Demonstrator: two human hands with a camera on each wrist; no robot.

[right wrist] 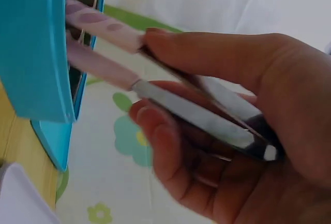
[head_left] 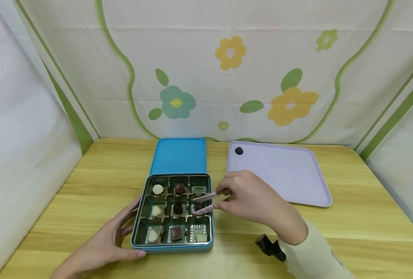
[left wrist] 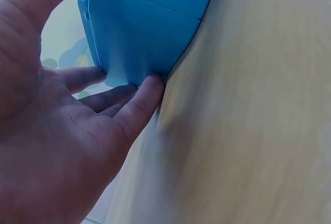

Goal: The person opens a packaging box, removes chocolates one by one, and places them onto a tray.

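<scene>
A blue tin (head_left: 173, 250) holds an insert with several compartments of chocolates, among them a white scalloped one (head_left: 158, 189) and a brown square (head_left: 176, 233). My left hand (head_left: 103, 240) touches the tin's left side with fairly straight fingers, its thumb by the front left corner. In my right hand (head_left: 249, 195) I grip small metal tongs (right wrist: 191, 110) with pale pink tips. Those tips reach into the right compartment of the middle row, spread on either side of a dark chocolate (head_left: 198, 206). Whether they touch it, I cannot tell.
Behind the tin lies its blue lid (head_left: 180, 155). A lilac tray (head_left: 279, 166) stands at the right back, with a dark round chocolate (head_left: 239, 150) in its far left corner. The wooden table (head_left: 98, 174) ends at a floral cloth backdrop (head_left: 199, 46).
</scene>
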